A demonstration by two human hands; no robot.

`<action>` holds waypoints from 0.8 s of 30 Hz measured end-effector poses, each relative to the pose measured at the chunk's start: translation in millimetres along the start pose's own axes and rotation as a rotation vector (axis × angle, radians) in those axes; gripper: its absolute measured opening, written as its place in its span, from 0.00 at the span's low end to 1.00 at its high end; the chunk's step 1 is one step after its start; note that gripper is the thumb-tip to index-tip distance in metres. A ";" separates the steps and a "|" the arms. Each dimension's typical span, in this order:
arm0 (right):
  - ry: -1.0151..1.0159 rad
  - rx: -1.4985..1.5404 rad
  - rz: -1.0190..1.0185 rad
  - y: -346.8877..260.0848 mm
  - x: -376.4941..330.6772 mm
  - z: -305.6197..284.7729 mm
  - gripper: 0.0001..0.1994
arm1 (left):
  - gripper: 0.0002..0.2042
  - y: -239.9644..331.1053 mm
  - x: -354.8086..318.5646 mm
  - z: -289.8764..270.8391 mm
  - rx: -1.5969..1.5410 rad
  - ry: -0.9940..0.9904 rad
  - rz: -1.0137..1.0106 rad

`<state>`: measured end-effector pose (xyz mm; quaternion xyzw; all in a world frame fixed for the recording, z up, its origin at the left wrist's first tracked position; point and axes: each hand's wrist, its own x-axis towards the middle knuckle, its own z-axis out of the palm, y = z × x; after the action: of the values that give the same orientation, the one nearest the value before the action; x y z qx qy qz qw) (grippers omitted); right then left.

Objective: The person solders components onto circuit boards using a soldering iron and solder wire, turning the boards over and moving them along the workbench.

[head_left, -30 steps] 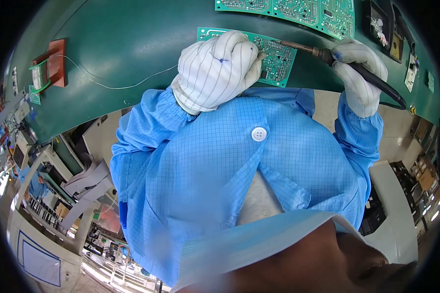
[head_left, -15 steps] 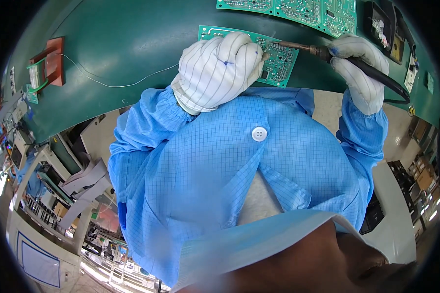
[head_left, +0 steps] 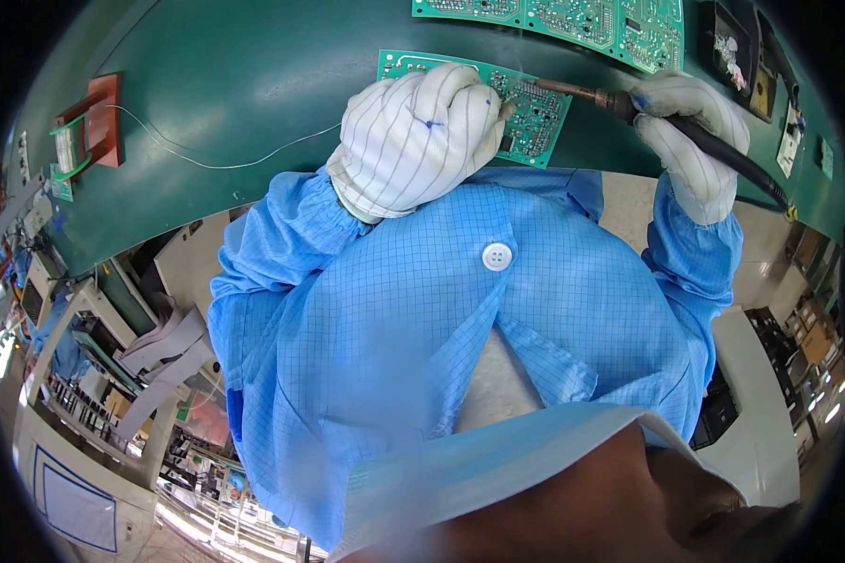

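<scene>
Circuit board [head_left: 535,117] under gloved hands, soldering iron [head_left: 629,101] gripped

We wear a light blue smock [head_left: 422,319] with a fine grid weave, closed at the front by one white round button [head_left: 497,256], its sleeves gathered into elastic cuffs at the wrists. Our left hand [head_left: 413,141] and right hand [head_left: 690,141] are in white gloves with thin dark pinstripes; the left glove carries a small blue mark on its back.
</scene>
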<state>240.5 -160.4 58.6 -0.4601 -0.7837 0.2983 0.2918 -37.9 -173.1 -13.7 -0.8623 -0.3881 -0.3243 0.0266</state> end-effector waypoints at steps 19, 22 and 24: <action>1.277 -0.057 0.261 55.0 -51.3 -94.0 0.13 | 0.27 -20.8 22.0 -68.4 0.047 -0.670 0.052; 1.182 -0.059 0.503 79.4 -41.1 -121.0 0.14 | 0.27 -34.0 22.3 -101.7 -0.097 -0.599 0.002; 1.185 -0.001 0.514 96.5 -34.2 -114.5 0.13 | 0.27 -57.9 22.5 -130.1 -0.194 -0.491 -0.058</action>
<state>391.0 -129.7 56.0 -0.7201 -0.3547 0.0535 0.5940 -136.7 -156.7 90.0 -0.9021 -0.3747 -0.1416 -0.1606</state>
